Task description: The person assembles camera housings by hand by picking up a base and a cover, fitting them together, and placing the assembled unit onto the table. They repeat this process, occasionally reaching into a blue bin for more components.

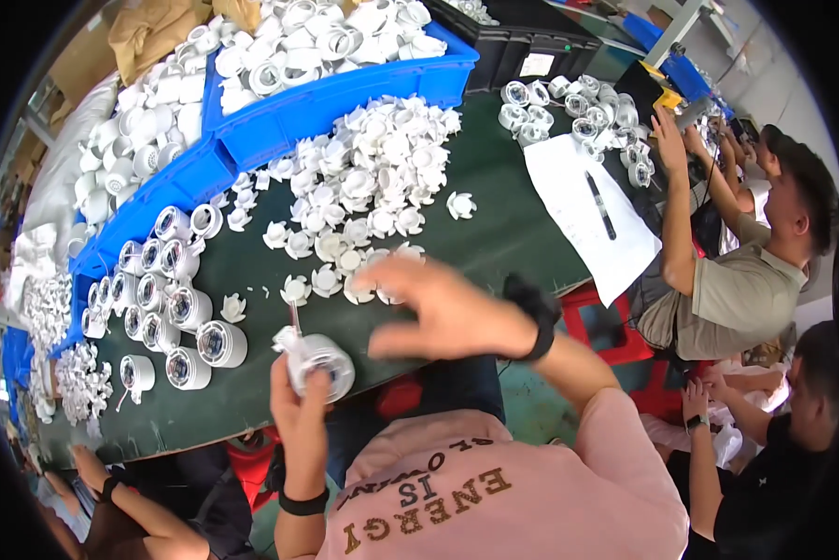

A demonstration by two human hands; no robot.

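Observation:
My left hand (304,411) grips a round white lens unit (329,366) just above the table's near edge, with its thumb on the unit's side. A small white bracket piece and a thin reddish cable (295,317) stick up from the unit. My right hand (433,313), blurred by motion, is to the right of the unit with thumb and fingers apart, holding nothing that I can see. Its fingertips hover over the near end of a heap of white petal-shaped plastic parts (373,173). Left of my left hand stand several similar lens units (221,344) with glassy faces.
Blue bins (345,98) of white housings line the table's far side. A black crate (531,56) stands behind. Right lie a paper sheet (587,210) with a black pen (600,207) and more lens units (587,107). Co-workers sit at right; another person's arms (139,509) show lower left.

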